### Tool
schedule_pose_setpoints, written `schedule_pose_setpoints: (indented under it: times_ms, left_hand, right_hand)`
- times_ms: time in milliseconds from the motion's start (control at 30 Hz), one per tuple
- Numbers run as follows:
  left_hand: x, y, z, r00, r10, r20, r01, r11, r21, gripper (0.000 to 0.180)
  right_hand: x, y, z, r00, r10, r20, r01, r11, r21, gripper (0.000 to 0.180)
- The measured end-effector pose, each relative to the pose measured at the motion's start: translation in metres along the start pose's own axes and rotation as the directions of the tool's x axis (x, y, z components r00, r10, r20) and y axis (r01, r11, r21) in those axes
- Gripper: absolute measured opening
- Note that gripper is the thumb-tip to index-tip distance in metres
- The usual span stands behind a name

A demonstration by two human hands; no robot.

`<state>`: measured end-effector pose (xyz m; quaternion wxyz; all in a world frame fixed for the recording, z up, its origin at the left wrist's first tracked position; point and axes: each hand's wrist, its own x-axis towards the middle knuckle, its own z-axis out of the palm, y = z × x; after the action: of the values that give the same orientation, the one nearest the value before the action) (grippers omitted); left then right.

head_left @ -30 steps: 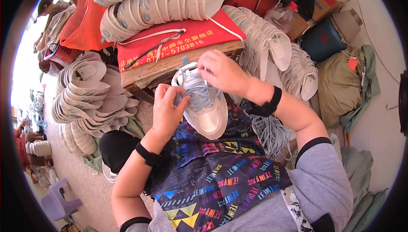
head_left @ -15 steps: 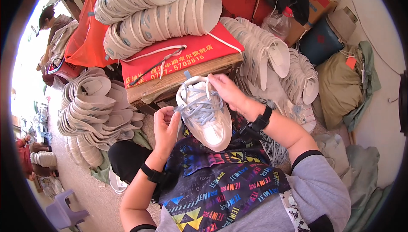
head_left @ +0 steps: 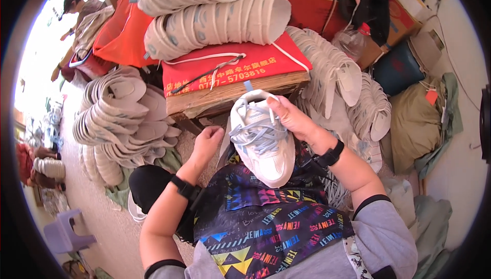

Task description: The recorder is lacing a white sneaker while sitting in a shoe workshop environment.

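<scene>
Fingers of the right hand (head_left: 296,121) pinch the white shoe (head_left: 274,169) at centre frame; those of the left hand (head_left: 207,143) curl closed, nothing discernible within. Laces (head_left: 263,138) are threaded; whether ends remain loose is unclear.

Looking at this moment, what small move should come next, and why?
Probably bring the left hand over to the blue-gray laces and straighten them: they look bunched across the front of the white sneaker, which the right hand holds by its collar, while the left hand is apart from it.
</scene>
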<state>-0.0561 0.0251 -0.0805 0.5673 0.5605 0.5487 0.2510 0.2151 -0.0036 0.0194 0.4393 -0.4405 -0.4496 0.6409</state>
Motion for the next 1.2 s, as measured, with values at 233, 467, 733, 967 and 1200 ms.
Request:
schedule_pose_setpoints:
  times_ms: [233,467,733,967,1200]
  left_hand:
    - [0.006,-0.076,0.018,0.935,-0.201,0.292,0.026,0.860,0.509,0.049]
    - [-0.004,-0.053,-0.003,0.985,-0.144,0.090,0.037,0.697,0.716,0.031]
    - [-0.086,0.105,-0.038,0.620,0.618,0.483,-0.532,-0.121,0.838,0.016]
    - [-0.119,0.159,-0.006,0.285,0.561,0.777,-0.617,-0.513,0.597,0.020]
    - [-0.119,0.162,0.010,0.132,0.595,0.793,-0.629,-0.567,0.531,0.042]
  right_hand:
    - [-0.006,0.015,-0.013,0.996,0.005,-0.086,-0.009,0.999,-0.053,0.070]
    - [-0.006,0.012,-0.011,1.000,0.005,-0.023,-0.005,1.000,-0.024,0.071]
    - [0.003,-0.053,0.031,0.902,-0.432,0.005,0.329,0.681,-0.654,0.046]
    - [0.052,-0.077,0.104,0.877,0.406,0.257,-0.374,0.913,-0.166,0.070]
    - [0.058,-0.106,0.101,0.619,0.543,0.567,-0.052,0.749,-0.660,0.036]
